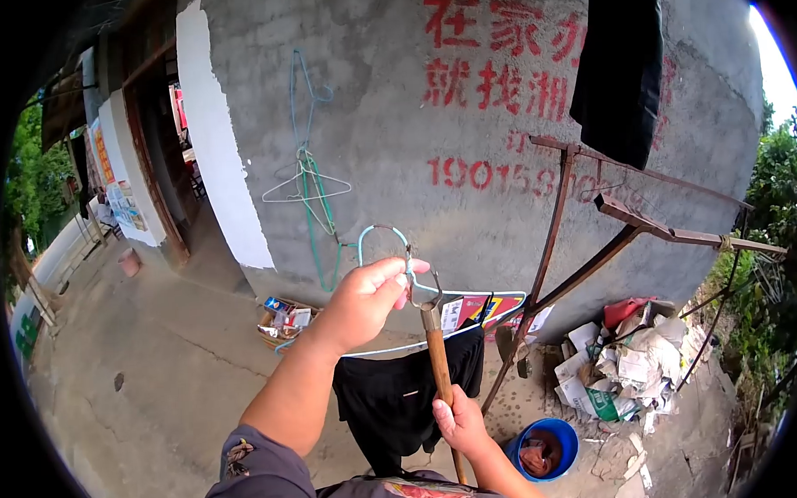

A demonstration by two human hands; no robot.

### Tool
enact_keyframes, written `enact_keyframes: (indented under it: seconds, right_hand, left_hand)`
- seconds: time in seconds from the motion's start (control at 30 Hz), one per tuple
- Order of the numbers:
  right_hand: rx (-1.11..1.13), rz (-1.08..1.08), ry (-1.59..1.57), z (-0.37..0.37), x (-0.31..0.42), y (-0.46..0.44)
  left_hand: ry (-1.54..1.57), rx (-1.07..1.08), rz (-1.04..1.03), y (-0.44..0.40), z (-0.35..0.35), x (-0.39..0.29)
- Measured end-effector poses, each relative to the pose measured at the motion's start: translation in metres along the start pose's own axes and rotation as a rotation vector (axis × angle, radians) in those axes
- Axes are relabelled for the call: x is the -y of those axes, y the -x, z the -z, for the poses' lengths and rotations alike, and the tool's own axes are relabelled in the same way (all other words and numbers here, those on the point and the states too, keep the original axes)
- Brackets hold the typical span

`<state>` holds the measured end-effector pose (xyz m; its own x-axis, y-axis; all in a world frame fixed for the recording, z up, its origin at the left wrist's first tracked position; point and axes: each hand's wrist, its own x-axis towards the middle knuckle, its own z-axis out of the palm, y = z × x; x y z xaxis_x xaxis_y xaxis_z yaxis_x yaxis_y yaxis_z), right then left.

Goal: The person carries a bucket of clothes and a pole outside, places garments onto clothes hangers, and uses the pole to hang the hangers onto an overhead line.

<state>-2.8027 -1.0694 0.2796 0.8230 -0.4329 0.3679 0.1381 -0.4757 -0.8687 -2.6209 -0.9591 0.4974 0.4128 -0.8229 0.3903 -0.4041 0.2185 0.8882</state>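
My left hand [372, 296] pinches the neck of a light-blue clothes hanger [419, 346], whose hook curves up above my fingers. From this hanger hangs a black garment [386, 394], spread below my left forearm. My right hand [464, 420] is wrapped round a wooden pole [438, 357]. At the pole's top end a metal fork [438, 287] rises right beside the hanger's neck; whether the two touch I cannot tell.
A rusty metal rack [583, 264] stands to the right, with a black cloth [619, 74] high above it. Several hangers [307, 198] hang on the grey wall. Below the rack are a blue bucket [545, 433] and a scrap heap [644, 368]. A basket [274, 334] sits by the wall.
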Motion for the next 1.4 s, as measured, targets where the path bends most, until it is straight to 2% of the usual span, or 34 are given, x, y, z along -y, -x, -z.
enact_keyframes:
  seconds: [0.13, 0.3, 0.53, 0.6, 0.63, 0.7, 0.77, 0.8, 0.83, 0.87, 0.9, 0.93, 1.0, 1.07, 1.1, 1.13, 1.2, 1.23, 1.27, 1.3, 1.37, 1.4]
  right_hand:
    - [-0.087, 0.036, 0.068, -0.005, 0.007, -0.001]
    - [-0.144, 0.029, 0.137, -0.009, 0.013, 0.005]
    - [-0.261, 0.045, 0.132, -0.02, 0.016, 0.011]
    - [-0.281, 0.075, 0.114, -0.022, 0.016, 0.008]
    - [-0.295, 0.045, 0.052, -0.024, 0.016, 0.005]
    - [-0.32, -0.046, -0.148, -0.027, 0.011, -0.002]
    - [-0.321, -0.043, -0.262, -0.018, 0.04, -0.016]
    - [-0.332, -0.032, -0.324, -0.013, 0.055, -0.026]
    - [-0.321, 0.007, -0.334, -0.009, 0.061, -0.035]
    - [-0.344, 0.058, -0.372, -0.007, 0.072, -0.046]
    - [-0.337, 0.092, -0.415, -0.004, 0.086, -0.054]
    - [-0.322, 0.117, -0.456, 0.0, 0.103, -0.062]
    - [-0.311, 0.155, -0.45, 0.007, 0.137, -0.077]
    - [-0.286, 0.232, -0.498, 0.013, 0.156, -0.092]
    - [-0.271, 0.301, -0.471, 0.019, 0.168, -0.098]
    - [-0.253, 0.365, -0.442, 0.026, 0.18, -0.104]
    - [-0.256, 0.556, -0.258, 0.038, 0.207, -0.111]
    - [-0.285, 0.654, -0.146, 0.044, 0.219, -0.106]
    - [-0.333, 0.709, -0.062, 0.045, 0.217, -0.101]
    - [-0.485, 0.803, 0.203, 0.046, 0.208, -0.094]
    - [-0.586, 0.79, 0.239, 0.026, 0.178, -0.066]
    - [-0.528, 0.679, 0.009, 0.005, 0.155, -0.04]
  left_hand:
    - [-0.025, 0.017, 0.03, 0.002, 0.003, 0.0]
    - [-0.201, 0.03, -0.074, 0.004, 0.006, -0.004]
    - [-0.254, 0.079, -0.114, 0.003, 0.01, -0.003]
    - [-0.45, 0.054, -0.209, 0.003, 0.011, -0.014]
    - [-0.45, 0.049, -0.223, 0.005, 0.012, -0.017]
    - [-0.872, -0.311, -0.663, 0.02, 0.005, -0.018]
    - [-0.641, -0.406, -0.754, 0.055, -0.003, -0.009]
    - [-0.55, -0.435, -0.734, 0.078, -0.01, 0.006]
    - [-0.303, -0.419, -0.638, 0.096, -0.021, 0.044]
    - [-0.233, -0.338, -0.588, 0.1, -0.039, 0.064]
    - [-0.094, -0.224, -0.331, 0.121, -0.065, 0.092]
    - [0.265, -0.145, -0.124, 0.134, -0.097, 0.13]
    - [0.5, -0.025, 0.137, 0.152, -0.128, 0.163]
    - [0.508, 0.156, 0.138, 0.15, -0.129, 0.159]
    - [0.483, 0.092, 0.066, 0.143, -0.132, 0.165]
    - [0.608, 0.072, 0.115, 0.134, -0.129, 0.15]
    - [0.6, -0.049, 0.013, 0.115, -0.121, 0.129]
    - [0.615, -0.04, 0.057, 0.104, -0.113, 0.113]
    - [0.591, -0.072, -0.06, 0.087, -0.107, 0.096]
    - [0.63, 0.028, -0.075, 0.072, -0.094, 0.09]
    - [0.629, 0.186, -0.135, 0.041, -0.071, 0.054]
    - [0.59, 0.244, -0.172, 0.027, -0.062, 0.022]
